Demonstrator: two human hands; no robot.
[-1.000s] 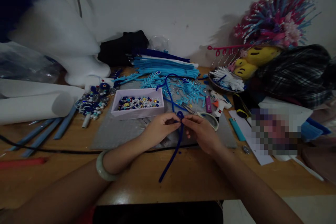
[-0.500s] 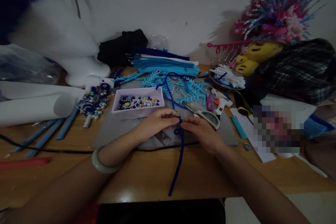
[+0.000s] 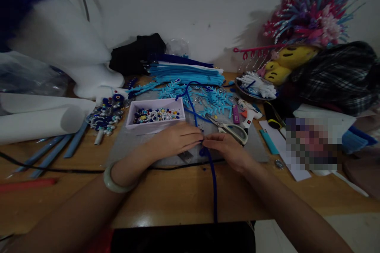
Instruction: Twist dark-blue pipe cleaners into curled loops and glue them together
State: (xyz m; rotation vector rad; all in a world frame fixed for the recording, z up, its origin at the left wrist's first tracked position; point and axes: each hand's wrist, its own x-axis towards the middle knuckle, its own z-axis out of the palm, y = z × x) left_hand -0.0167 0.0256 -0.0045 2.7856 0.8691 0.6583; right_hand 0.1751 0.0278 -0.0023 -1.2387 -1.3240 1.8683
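Observation:
A dark blue pipe cleaner (image 3: pixel 214 189) hangs from between my hands toward the table's front edge, with a small loop bent into it near my fingertips. My left hand (image 3: pixel 178 139) pinches it from the left, its fingers hiding the exact grip. From the right, my right hand (image 3: pixel 224 148) also pinches it, thumb and forefinger together. Another dark blue stem (image 3: pixel 192 106) curves up behind my hands. Just beyond my left hand stands a white box (image 3: pixel 156 126) of mixed beads and gems. Scissors (image 3: pixel 234 132) lie open past my right hand.
A hot glue gun (image 3: pixel 251 120) lies right of the scissors. Light blue branch shapes (image 3: pixel 218 101) and a stack of light blue stems (image 3: pixel 187 75) are behind. A white foam head (image 3: pixel 68 35) stands left. A black cable (image 3: pixel 83 171) crosses the front of the table.
The hanging end of the pipe cleaner has swung to the right. My left hand has turned over, its back now more upward, covering more of the pipe cleaner's bent part.

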